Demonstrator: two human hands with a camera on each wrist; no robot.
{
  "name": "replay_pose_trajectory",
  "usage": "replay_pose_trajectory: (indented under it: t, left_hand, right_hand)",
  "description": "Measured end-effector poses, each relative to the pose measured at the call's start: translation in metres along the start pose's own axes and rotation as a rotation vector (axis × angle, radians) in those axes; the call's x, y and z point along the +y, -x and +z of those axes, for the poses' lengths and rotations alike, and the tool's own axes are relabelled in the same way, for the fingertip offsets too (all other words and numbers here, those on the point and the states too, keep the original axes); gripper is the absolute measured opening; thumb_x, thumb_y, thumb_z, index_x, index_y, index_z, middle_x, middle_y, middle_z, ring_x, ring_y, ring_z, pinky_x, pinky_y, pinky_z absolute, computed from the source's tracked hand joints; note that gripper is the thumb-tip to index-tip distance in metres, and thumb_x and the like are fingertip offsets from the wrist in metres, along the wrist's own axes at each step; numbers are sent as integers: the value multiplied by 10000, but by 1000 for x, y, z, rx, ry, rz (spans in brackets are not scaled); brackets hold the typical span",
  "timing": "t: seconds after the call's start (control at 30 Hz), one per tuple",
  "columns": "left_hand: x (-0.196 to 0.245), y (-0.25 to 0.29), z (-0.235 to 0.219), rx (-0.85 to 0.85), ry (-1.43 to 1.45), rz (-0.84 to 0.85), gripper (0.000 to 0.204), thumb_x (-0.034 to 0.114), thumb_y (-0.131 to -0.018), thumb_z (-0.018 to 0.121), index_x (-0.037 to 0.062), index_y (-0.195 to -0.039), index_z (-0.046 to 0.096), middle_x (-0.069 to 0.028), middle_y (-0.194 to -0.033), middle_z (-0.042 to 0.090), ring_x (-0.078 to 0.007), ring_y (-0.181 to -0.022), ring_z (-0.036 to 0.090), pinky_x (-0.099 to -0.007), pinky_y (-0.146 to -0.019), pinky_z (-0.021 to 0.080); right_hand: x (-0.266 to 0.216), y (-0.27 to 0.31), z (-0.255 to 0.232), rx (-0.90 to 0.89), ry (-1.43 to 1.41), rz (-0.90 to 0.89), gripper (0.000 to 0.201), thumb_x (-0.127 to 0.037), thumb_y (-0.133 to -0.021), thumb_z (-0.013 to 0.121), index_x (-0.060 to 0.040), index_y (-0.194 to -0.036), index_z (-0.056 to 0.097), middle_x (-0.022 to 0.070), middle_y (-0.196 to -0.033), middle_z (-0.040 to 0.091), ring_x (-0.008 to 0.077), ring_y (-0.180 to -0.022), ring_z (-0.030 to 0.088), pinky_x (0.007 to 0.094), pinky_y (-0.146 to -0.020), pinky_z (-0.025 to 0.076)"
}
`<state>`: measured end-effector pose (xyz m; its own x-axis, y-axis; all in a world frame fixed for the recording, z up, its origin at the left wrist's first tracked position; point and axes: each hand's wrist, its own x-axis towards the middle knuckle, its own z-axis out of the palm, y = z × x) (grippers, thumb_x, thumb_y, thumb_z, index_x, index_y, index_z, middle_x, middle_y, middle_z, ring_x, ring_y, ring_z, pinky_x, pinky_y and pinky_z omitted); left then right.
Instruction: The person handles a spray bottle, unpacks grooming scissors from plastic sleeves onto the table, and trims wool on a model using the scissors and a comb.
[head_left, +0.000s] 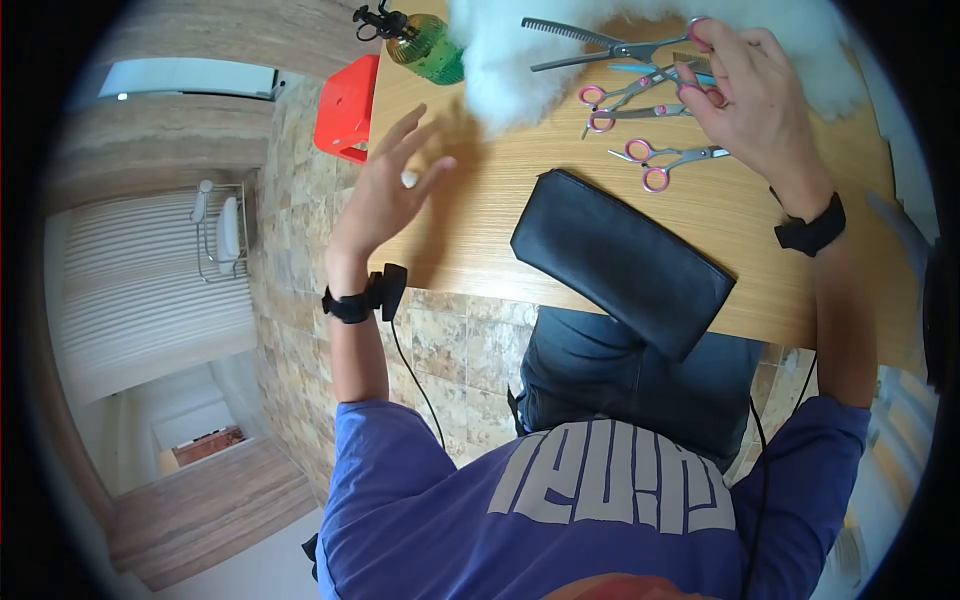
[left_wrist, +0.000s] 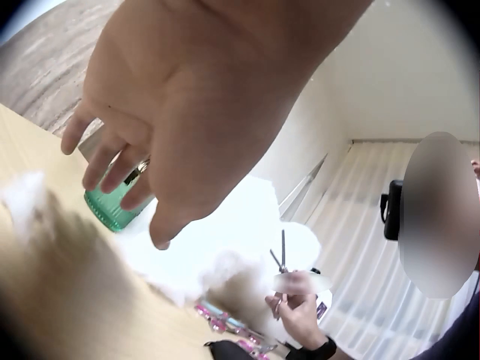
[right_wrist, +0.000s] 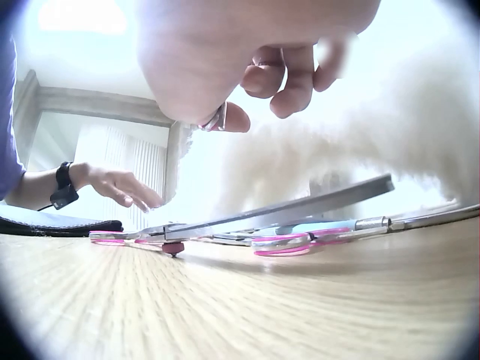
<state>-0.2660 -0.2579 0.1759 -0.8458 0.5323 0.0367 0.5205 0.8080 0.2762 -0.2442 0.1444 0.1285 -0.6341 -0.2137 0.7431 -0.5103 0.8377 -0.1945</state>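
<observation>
My right hand [head_left: 762, 110] grips thinning scissors [head_left: 622, 48] by their pink-ringed handles, finger and thumb in the rings. The toothed blade and the plain blade stand apart, pointing left over a mass of fluffy white fur [head_left: 515, 85]. Beneath that hand, several scissors with pink rings lie on the wooden table, one pair [head_left: 683, 157] nearest me, along with a light blue tool [right_wrist: 311, 226]. My left hand [head_left: 385, 195] hovers over the table's left side, fingers spread and holding nothing. In the left wrist view, its fingers overlap the green spray bottle [left_wrist: 112, 208].
A black zip pouch [head_left: 620, 250] lies across the table's front edge, one corner hanging over my lap. The bottle's black spray head [head_left: 380, 20] stands at the back left. Beside the table is a red stool [head_left: 345, 110]. Thin cables [head_left: 410, 360] hang from the wrist cameras.
</observation>
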Motion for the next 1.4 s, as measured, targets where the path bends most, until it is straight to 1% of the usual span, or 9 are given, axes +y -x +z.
replay_pose_trajectory:
  t: [0.2,0.27,0.4,0.83,0.93,1.0,1.03,1.27,1.4]
  left_hand:
    - [-29,17,-12,-6,-296,98,256,217,-943,750,56,-1141,759,-174,-1558,486,-370,-1372,535,-456,-1109,444]
    - [-30,29,-29,69,-178,-134,205,176,-948,737,47,-1105,761,-169,-1519,533,-367,-1351,555,-449,-1096,454]
    - [-31,40,-41,170,-159,-164,167,141,-965,707,31,-1079,759,-155,-1465,586,-349,-1328,577,-433,-1086,463]
    - [17,1,-40,428,-86,52,100,21,-837,817,-4,-887,734,-139,-1232,707,-267,-1185,658,-392,-1030,517]
    - [1,-1,-34,415,-170,32,192,143,-877,817,-5,-983,755,-153,-1182,731,-274,-1142,685,-400,-961,527]
    - [-9,-3,-29,257,144,-387,353,288,-973,736,-18,-1148,730,-179,-1168,733,-281,-1166,678,-401,-958,536]
    - [-9,-5,-29,153,122,-398,516,393,-1018,660,-33,-1307,648,-205,-1219,709,-292,-1201,659,-411,-975,538]
    - [28,-57,21,231,333,56,728,302,-880,843,-15,-1433,492,-206,-1337,631,-293,-1228,635,-423,-1026,516]
    - [37,-97,33,114,317,76,793,264,-847,875,-1,-1455,440,-173,-1359,608,-250,-1184,639,-392,-1001,527]
  right_hand:
    - [-10,-7,-4,112,39,-87,347,-139,-737,781,-46,-1042,644,79,-782,681,263,-733,633,372,-804,449]
    - [-12,-9,-15,54,46,-87,403,-146,-744,768,-35,-1100,615,87,-784,684,271,-733,641,370,-801,453]
    - [-13,-7,-17,-9,30,-107,457,-158,-753,759,-28,-1157,590,95,-788,690,276,-732,651,367,-799,456]
    - [-13,-10,-19,10,95,-111,409,-156,-774,739,-37,-1141,600,92,-751,681,270,-706,630,369,-795,442]
    - [-13,-8,-18,6,31,-54,391,-166,-784,735,-48,-1129,596,86,-743,679,268,-699,628,363,-789,433]
    - [-15,-8,-18,-10,-31,-65,379,-174,-783,737,-60,-1113,590,84,-741,681,261,-701,633,363,-779,426]
    - [-14,-7,-16,-9,-31,-64,379,-174,-783,737,-60,-1113,590,84,-741,681,261,-701,633,363,-779,426]
    - [-8,-8,-18,133,8,14,446,-217,-771,778,-74,-1117,535,83,-780,710,281,-719,690,366,-823,437]
    - [0,-8,-21,191,44,39,462,-217,-775,787,-67,-1116,514,106,-832,731,291,-750,711,370,-834,433]
